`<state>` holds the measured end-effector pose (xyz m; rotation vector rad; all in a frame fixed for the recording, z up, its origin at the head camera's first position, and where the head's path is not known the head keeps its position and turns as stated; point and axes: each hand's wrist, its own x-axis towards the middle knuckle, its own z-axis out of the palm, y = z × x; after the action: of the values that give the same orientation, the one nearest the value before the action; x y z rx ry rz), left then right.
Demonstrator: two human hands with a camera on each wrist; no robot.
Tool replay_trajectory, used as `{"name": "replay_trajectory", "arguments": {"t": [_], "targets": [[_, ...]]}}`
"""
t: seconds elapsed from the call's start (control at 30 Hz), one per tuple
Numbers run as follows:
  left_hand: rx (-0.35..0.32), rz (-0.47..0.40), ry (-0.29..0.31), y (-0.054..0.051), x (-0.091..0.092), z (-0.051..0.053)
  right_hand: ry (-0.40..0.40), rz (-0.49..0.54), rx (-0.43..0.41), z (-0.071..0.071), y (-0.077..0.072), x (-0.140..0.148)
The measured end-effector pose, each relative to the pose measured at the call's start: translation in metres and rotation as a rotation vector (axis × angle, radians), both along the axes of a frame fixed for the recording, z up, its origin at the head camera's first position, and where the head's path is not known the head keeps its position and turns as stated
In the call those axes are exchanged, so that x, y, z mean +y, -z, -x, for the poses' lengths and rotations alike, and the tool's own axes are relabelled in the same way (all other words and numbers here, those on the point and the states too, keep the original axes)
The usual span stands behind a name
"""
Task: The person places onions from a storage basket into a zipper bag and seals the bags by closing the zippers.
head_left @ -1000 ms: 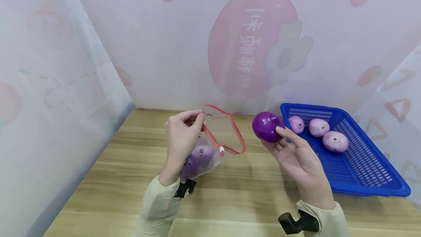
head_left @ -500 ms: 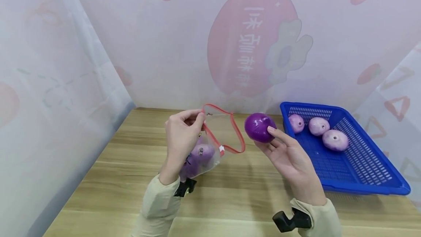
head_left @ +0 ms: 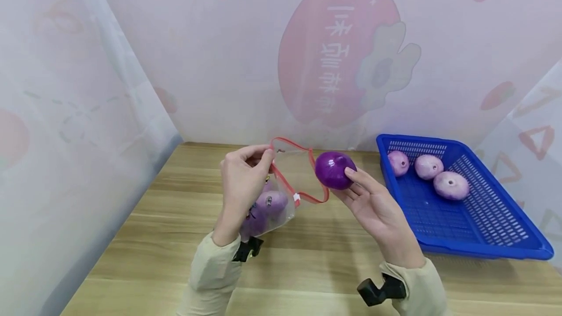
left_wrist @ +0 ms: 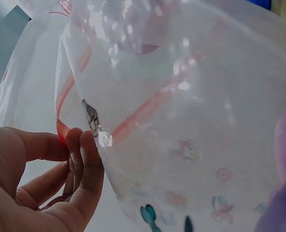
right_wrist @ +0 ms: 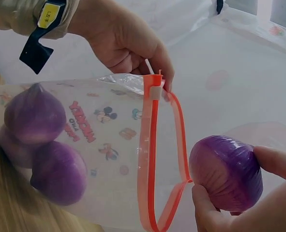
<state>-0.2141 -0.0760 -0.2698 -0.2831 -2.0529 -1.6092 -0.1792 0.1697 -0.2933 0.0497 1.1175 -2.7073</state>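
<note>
My left hand pinches the red zip edge of a clear printed zip bag, its mouth spread wide toward the right. Several purple onions lie at the bottom of the bag, seen through the plastic. My right hand holds a shiny purple onion between thumb and fingers, right at the bag's mouth. From the right wrist view, that onion appears just outside the red rim. A white slider sits on the zip. In the left wrist view, thumb and fingertips grip the bag's edge.
A blue plastic basket stands at the right of the wooden table. Three pale purple onions lie at its far end. A printed white curtain hangs behind the table and along both sides.
My right hand has carried the purple onion leftward, away from the basket and up to the bag's mouth. My left hand and the bag have hardly moved.
</note>
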Motion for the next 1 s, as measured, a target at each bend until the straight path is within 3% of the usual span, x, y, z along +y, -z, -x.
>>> {"name": "replay_trajectory", "arguments": {"t": [0.3, 0.67, 1.0], "targets": [[-0.001, 0.016, 0.005, -0.002, 0.000, -0.002, 0.029, -0.034, -0.026, -0.001, 0.005, -0.009], [-0.002, 0.005, 0.013, 0.000, 0.000, -0.002, 0.145, -0.190, -0.019, 0.005, 0.004, -0.026], [-0.006, -0.011, 0.023, 0.002, 0.001, 0.000, 0.203, -0.292, 0.002, 0.008, 0.002, -0.032]]}}
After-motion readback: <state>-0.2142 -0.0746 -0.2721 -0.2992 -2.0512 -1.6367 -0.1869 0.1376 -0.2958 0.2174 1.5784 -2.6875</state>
